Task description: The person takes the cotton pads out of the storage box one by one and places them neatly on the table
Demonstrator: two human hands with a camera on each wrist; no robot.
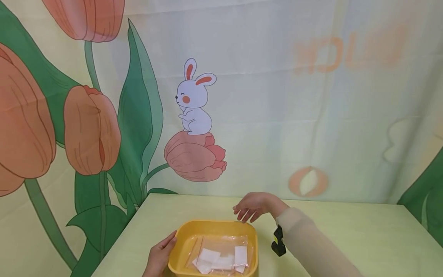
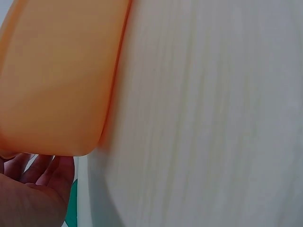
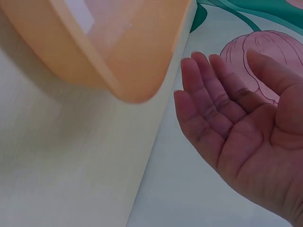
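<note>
The pale green bench (image 1: 346,231) carries a yellow tub (image 1: 214,227) at its near edge, taken here as the landmark. Inside the tub lies a clear plastic bag (image 1: 221,252) holding several white paper pieces; nothing else shows in it. The left hand (image 1: 160,256) rests against the tub's left wall, fingers straight, gripping nothing. The right hand (image 1: 254,207) hovers just behind the tub's far rim, fingers relaxed and spread, empty. Judgement: the tub is being steadied and approached; the next move calls for the right hand to come down over the rim.
</note>
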